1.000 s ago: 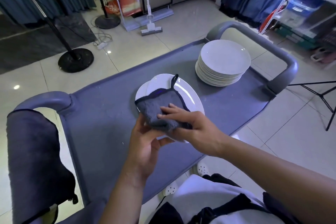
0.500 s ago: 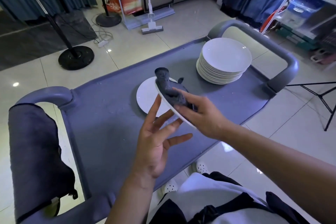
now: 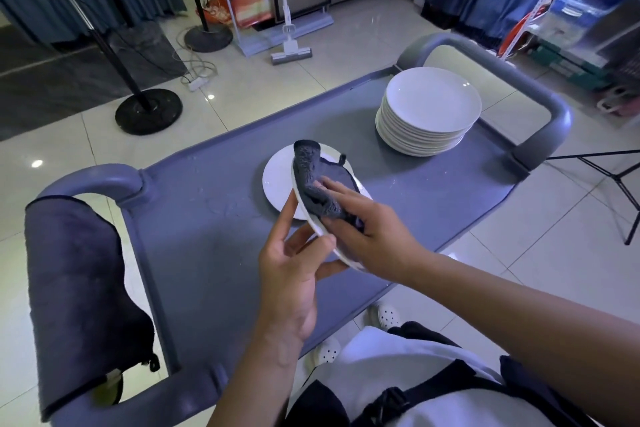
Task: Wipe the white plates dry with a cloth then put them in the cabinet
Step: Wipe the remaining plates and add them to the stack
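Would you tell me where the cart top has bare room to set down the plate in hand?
Bare cart top lies between the draped towel and the lone plate, and along the near edge. It is crowded at the far right, where the plate stack stands.

White plate [image 3: 346, 255] tilted on edge; grey cloth [image 3: 313, 180] draped over it
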Demonstrator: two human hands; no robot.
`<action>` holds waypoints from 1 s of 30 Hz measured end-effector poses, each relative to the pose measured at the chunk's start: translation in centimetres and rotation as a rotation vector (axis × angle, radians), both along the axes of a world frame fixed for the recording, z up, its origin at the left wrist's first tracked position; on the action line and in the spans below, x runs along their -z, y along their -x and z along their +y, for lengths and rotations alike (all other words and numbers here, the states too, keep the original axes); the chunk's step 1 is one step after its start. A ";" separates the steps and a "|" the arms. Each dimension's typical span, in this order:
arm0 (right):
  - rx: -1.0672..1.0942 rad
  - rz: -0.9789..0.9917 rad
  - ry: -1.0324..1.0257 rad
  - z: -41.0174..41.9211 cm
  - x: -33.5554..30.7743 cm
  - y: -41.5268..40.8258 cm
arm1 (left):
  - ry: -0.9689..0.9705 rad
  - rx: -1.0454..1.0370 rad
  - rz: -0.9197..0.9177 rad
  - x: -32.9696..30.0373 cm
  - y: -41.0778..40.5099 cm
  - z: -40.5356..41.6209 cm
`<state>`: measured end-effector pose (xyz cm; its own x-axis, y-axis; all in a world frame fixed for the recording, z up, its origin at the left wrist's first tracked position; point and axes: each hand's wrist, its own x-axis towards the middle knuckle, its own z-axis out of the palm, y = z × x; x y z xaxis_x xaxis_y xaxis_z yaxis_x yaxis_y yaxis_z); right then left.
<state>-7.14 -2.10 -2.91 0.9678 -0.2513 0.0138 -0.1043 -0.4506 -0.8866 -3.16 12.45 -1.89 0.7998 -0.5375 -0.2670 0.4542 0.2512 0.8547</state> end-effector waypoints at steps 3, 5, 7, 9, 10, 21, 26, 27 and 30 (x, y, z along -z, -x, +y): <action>-0.015 0.078 0.119 -1.8 -0.2 -1.8 | 0.019 -0.032 0.000 0.1 -0.7 0.8; 0.028 0.129 0.166 -3.4 -0.2 -2.5 | 0.043 -0.047 0.010 0.1 -0.9 1.4; 0.043 0.151 0.186 -4.1 0.0 -2.4 | 0.065 -0.064 0.020 0.1 -1.1 1.7; 0.039 0.147 0.178 -3.3 0.3 -1.2 | 0.076 -0.077 0.034 0.4 -1.3 1.5; 0.026 0.143 0.151 -2.6 0.5 -0.3 | 0.080 -0.088 0.042 0.6 -1.4 1.4; -0.079 0.407 -0.482 -8.8 -1.6 5.8 | 0.063 -0.175 0.131 3.1 -2.7 0.3; 0.278 0.389 -0.316 -16.5 -2.5 7.0 | 0.066 -0.159 0.129 2.8 -3.1 -1.4; 0.321 0.369 -0.161 -18.0 -2.3 7.2 | 0.066 -0.148 0.123 2.6 -3.1 -1.8; 0.385 0.325 0.316 -20.0 -0.5 8.0 | 0.059 -0.104 0.119 2.3 -3.1 -2.9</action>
